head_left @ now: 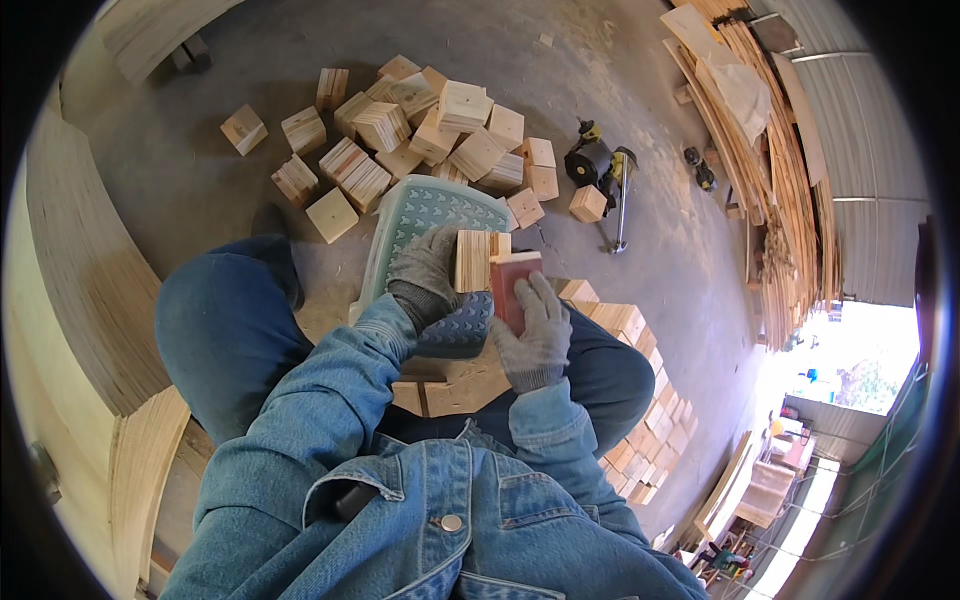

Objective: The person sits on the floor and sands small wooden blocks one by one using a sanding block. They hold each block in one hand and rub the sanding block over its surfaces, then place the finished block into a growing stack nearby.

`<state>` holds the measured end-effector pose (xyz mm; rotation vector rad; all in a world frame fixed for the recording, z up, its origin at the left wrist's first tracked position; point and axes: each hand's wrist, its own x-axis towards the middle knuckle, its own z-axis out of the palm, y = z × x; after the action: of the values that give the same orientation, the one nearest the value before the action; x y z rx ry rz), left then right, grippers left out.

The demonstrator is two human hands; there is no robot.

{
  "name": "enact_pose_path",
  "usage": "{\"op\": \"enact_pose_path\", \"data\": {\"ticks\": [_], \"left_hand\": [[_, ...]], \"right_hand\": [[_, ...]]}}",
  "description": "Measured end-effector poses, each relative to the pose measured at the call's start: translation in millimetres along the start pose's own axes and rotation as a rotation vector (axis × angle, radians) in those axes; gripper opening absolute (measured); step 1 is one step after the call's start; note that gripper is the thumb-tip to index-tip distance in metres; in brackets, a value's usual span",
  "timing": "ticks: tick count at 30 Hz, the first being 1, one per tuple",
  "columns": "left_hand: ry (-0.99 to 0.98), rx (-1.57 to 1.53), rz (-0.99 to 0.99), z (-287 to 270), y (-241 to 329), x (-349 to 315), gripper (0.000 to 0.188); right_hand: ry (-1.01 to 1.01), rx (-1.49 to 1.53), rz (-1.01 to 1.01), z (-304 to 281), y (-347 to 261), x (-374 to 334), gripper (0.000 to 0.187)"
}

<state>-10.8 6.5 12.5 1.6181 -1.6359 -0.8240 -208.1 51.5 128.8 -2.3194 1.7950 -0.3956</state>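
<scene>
My left hand (424, 268), in a grey knit glove, grips a striped laminated wooden block (473, 262) by its left side. The block is held above a green plastic stool (405, 212) with a raised pattern on its top, between my knees. In my gloved right hand (537, 338) is a flat sanding block (514, 285) with a reddish-brown face. Its upper end meets the right side of the wooden block. My right fingers lie along its right side; the palm-side grip is partly hidden.
A loose heap of wooden blocks (400, 125) lies beyond the stool. Stacked blocks (650, 435) stand by my right knee. Black-and-yellow power tools (592, 160) rest on the floor. Long boards (775, 150) lean along the right wall; a curved wooden panel (85, 260) is at left.
</scene>
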Motion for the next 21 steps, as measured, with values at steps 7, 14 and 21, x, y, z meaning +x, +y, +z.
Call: {"op": "enact_pose_path", "data": {"ticks": [7, 14, 21], "left_hand": [[0.014, 0.013, -0.019, -4, 1, -1, 0.087], [0.01, -0.04, -0.005, 7, -13, 2, 0.091], [-0.023, 0.008, -0.019, 1, -11, -1, 0.091]], "right_hand": [[0.071, 0.029, -0.092, 10, 3, 23, 0.067], [0.001, 0.016, 0.027, 22, 3, 112, 0.068], [0.018, 0.004, -0.019, 14, 2, 51, 0.07]]}}
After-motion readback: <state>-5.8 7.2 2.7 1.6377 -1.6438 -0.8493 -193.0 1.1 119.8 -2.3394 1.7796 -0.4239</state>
